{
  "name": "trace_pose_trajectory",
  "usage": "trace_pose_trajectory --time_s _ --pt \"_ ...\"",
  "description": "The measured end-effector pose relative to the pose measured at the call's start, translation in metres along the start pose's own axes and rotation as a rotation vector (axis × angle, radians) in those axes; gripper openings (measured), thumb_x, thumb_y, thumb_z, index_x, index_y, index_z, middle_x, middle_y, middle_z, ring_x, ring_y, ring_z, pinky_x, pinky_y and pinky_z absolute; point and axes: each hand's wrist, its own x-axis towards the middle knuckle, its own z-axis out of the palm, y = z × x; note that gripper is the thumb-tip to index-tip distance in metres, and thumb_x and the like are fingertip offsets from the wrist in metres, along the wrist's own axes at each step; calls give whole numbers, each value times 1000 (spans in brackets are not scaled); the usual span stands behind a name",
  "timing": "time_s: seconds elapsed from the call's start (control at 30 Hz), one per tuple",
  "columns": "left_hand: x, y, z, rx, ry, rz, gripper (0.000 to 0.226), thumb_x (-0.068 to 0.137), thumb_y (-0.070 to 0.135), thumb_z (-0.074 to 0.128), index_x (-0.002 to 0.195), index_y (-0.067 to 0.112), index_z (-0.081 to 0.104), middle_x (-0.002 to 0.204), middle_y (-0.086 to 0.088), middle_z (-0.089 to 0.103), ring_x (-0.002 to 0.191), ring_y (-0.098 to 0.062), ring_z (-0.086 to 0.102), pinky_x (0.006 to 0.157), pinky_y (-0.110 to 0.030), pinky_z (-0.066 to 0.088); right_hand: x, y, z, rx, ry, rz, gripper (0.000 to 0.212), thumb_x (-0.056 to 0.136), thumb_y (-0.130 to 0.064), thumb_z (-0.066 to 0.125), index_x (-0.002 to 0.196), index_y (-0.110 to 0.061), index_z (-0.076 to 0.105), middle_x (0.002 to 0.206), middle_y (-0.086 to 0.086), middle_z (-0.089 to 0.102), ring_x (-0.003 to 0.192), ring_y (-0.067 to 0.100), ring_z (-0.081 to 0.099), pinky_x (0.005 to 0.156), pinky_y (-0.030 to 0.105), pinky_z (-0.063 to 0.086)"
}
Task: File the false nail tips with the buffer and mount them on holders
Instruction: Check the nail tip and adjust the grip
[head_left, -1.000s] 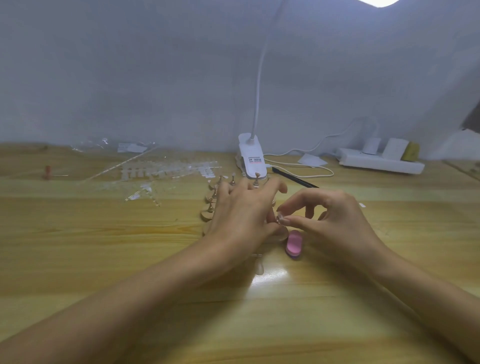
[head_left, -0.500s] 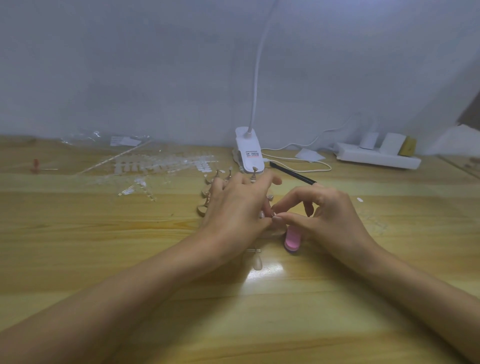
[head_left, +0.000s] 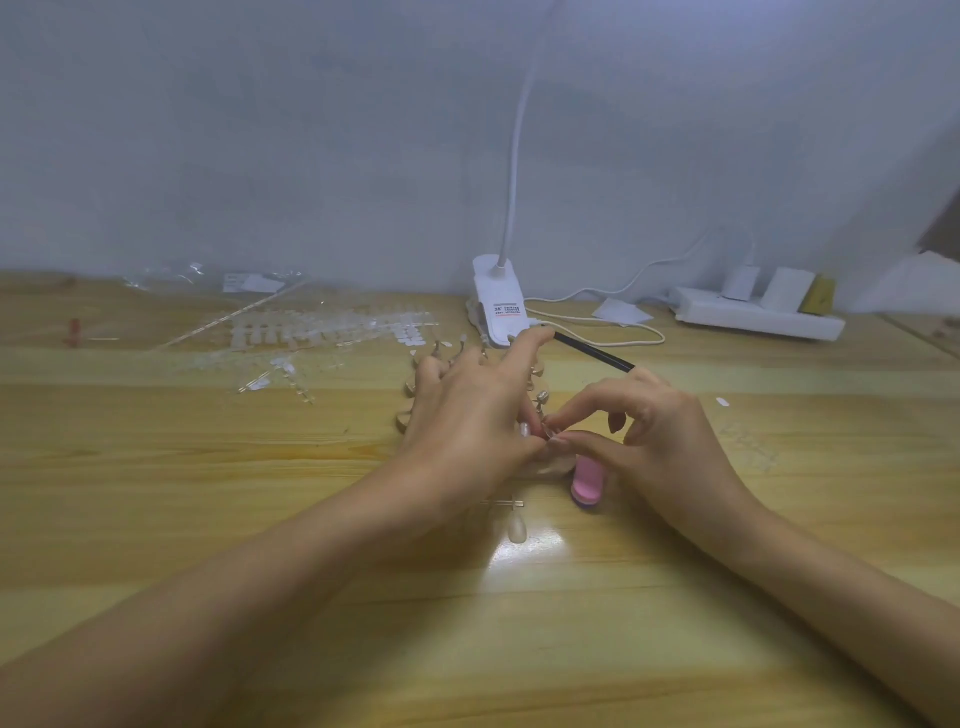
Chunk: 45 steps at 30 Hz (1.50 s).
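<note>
We count one buffer (head_left: 587, 483) and one loose nail tip (head_left: 517, 530). Our right hand (head_left: 667, 434) pinches a second tip (head_left: 548, 434); the left hand (head_left: 467, 415) is unclear. Wooden table (head_left: 208, 493), white wall (head_left: 260, 130).

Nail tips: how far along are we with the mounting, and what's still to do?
Done: the pink buffer lies on the table, out of use; several holders stand behind the left hand, their tips too blurred to confirm. In hand: the right hand pinches a nail tip beside the left thumb. Left: one loose tip on the table, plus strips of tips far left.
</note>
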Motion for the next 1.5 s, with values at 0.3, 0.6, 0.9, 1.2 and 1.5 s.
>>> trace_pose_trajectory --time_s 0.3,0.6,0.9,1.2,1.5 --pt "-3 2 1 38 -2 25 85 81 46 68 149 42 17 88 20 67 107 -5 27 102 -34 19 -5 0 -10 -78 40 -106 25 93 -47 56 97 -34 77 91 -25 71 81 11 49 67 11 36" --pt "2 0 1 45 -20 27 87 77 50 67 148 45 17 87 23 66 106 -6 28 100 -31 20 -10 1 -11 -216 13 -240 25 93 -32 55 94 -26 80 96 -20 71 82 13 52 67 29 48" --pt "6 3 -18 183 -113 95 101 78 58 68 149 47 -3 102 22 61 100 -6 29 99 -33 26 -12 -3 -12 -219 7 -210 29 94 -39 53 93 -28 80 93 -22 70 84 14 54 61 36 51" --pt "-54 -28 -34 176 37 257 73 81 43 71 125 56 14 101 30 35 101 13 29 80 -12 31 -10 4 -17 -146 -169 -54 66 77 -72 57 139 -54 42 111 -31 59 109 3 47 83 22 46" --pt "-55 -80 -41 -85 -47 26 64 73 44 77 112 58 29 107 34 43 104 6 47 82 -13 40 -6 19 -19 -127 -224 -30 85 78 -44 75 143 -61 23 104 -25 51 100 5 49 89 13 37"
